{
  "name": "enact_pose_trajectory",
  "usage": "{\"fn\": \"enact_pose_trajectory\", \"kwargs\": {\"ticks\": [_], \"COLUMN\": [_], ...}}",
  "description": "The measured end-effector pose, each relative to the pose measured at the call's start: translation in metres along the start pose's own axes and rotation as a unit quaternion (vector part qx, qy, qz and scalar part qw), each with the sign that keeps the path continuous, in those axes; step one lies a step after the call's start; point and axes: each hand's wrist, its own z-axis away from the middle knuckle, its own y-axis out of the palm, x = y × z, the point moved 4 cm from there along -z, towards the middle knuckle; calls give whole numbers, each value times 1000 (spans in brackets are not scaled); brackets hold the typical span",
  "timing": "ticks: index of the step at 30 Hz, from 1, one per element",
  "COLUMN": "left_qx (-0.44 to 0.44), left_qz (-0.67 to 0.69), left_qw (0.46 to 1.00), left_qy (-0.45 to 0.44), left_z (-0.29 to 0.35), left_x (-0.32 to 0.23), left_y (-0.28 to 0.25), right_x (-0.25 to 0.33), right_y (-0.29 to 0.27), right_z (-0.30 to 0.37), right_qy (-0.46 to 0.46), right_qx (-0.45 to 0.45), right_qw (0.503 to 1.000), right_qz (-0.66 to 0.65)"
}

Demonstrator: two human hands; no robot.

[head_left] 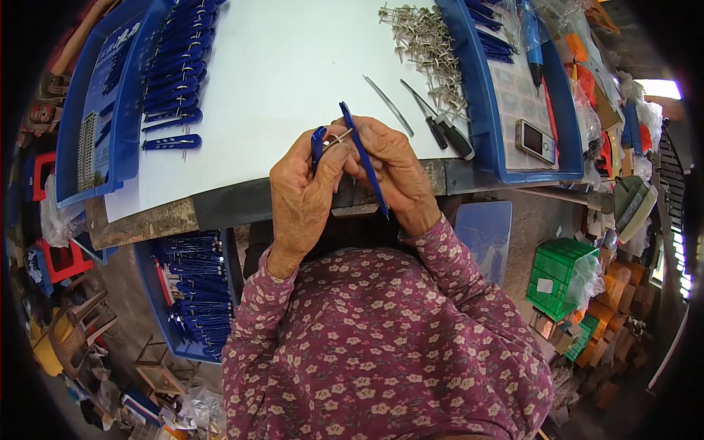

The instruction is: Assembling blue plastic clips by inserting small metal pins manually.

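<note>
In front of my chest, over the table's near edge, both hands are closed around small parts. My left hand (299, 192) pinches a short-looking blue piece (317, 147) and a thin metal piece (336, 139) between thumb and fingers. My right hand (398, 163) grips a long, slim blue strip (370, 170), tilted with its lower end pointing toward me. The metal piece reaches across to the strip and seems to touch it. Fingers hide most of where the parts meet.
White sheeting (271, 81) covers the table. At left, blue handle-like pieces (176, 81) lie stacked beside a blue tray (132, 147). Small metal parts (425, 48) are heaped far right, near a screwdriver (458, 137). A phone (535, 141) lies in another blue tray (493, 150).
</note>
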Motion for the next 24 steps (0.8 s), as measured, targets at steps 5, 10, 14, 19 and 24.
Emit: {"fn": "enact_pose_trajectory", "kwargs": {"ticks": [5, 10, 14, 19, 24], "left_qx": [3, 7, 18, 23, 31], "left_qz": [-12, -20, -13, 37, 40], "left_qw": [1000, 1000, 1000, 999, 999], "left_qy": [2, -3, -3, 5, 14], "left_z": [0, 0, 0, 0, 2], "left_x": [1, 1, -4, -10, -10], "left_y": [-2, -4, -1, 3, 7], "right_x": [3, 3, 6, 15, 21], "right_y": [-1, -1, 4, 12, 14], "right_z": [1, 3, 7, 12, 20], "right_qy": [-17, -31, -57, -88, -132], "right_qx": [14, -21, -52, -50, -70], "right_qw": [1000, 998, 993, 987, 976], "right_qz": [13, 57, 91, 124, 158]}}
